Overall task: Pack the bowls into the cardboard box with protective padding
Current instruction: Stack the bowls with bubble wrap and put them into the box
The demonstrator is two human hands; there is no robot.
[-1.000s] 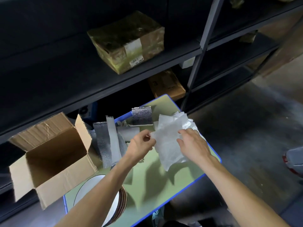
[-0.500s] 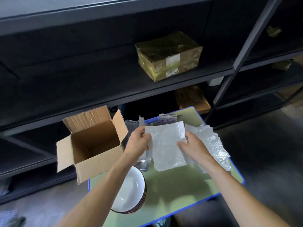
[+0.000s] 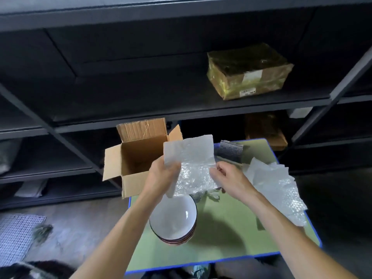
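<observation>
An open cardboard box (image 3: 136,158) stands at the far left corner of a green table (image 3: 231,234) with a blue edge, its flaps up and its inside empty. A stack of white bowls with dark rims (image 3: 173,220) sits near the table's left side. My left hand (image 3: 161,176) and my right hand (image 3: 227,176) hold a sheet of bubble wrap backed with white foam (image 3: 191,164) between them, above the bowls and just right of the box. More bubble wrap sheets (image 3: 277,190) lie piled at the table's right.
Dark metal shelving (image 3: 181,109) rises right behind the table, holding a taped yellow-brown parcel (image 3: 247,71) above and another brown box (image 3: 263,127) below. Silver foil padding (image 3: 229,150) lies at the table's far edge. A mesh mat (image 3: 16,236) lies on the floor at left.
Both hands have lifted one padding sheet off the pile and carried it left, over the bowls and beside the box. My view has swung left, bringing the box toward the middle.
</observation>
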